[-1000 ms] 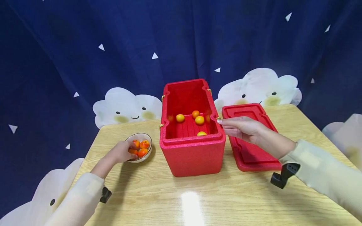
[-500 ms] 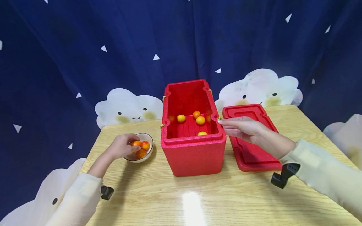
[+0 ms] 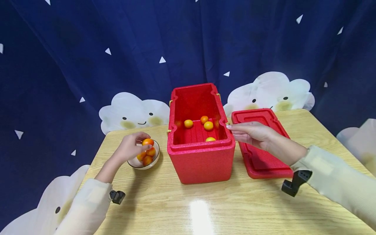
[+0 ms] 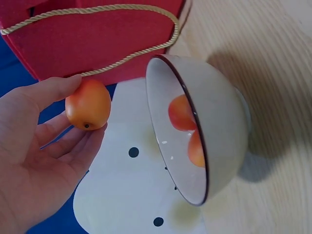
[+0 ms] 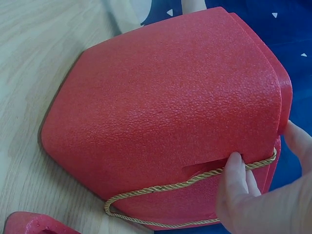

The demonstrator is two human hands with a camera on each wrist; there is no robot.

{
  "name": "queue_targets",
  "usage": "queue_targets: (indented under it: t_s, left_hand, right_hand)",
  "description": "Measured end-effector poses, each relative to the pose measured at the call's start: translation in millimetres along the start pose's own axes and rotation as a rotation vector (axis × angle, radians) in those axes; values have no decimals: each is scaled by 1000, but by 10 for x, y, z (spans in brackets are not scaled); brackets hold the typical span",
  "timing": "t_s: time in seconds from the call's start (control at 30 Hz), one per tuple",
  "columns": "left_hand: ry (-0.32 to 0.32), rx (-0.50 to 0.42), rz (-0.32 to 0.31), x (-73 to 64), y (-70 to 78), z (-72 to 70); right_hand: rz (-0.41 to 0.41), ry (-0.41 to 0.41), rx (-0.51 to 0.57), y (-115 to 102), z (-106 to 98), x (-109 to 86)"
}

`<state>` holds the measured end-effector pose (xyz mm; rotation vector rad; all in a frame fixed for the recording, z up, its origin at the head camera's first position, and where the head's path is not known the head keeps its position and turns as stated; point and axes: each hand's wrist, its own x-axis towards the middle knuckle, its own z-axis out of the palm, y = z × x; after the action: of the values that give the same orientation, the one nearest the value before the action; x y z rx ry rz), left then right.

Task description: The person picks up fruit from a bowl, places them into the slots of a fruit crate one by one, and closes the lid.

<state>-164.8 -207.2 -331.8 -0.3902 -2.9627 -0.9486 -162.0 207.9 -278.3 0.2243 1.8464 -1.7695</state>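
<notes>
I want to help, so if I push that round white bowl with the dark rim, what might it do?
The bowl may slide, since the pale wooden table looks smooth. It could tip, as it narrows toward its base. The round orange fruits inside would probably roll.

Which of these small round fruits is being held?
The red-orange fruit pinched by the left hand above the round white bowl with a dark rim; the others lie in that bowl or the open rectangular red box.

The left arm (image 3: 88, 205) and right arm (image 3: 337, 176) extend forward, left hand (image 3: 130, 147) pinching between thumb (image 4: 56, 89) and curled fingers (image 4: 85, 148), right hand (image 3: 254, 133) with its fingers nearly straight.
</notes>
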Motion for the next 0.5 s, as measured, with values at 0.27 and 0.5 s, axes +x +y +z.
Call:
queue_targets:
  t_s: [0.27, 0.5]
  left_hand:
    - [29, -24, 25, 53, 91, -28]
    - [35, -26, 48, 105, 176, -72]
  right_hand:
    - [5, 1, 8, -12, 6, -10]
    - [7, 1, 9, -11, 5, -5]
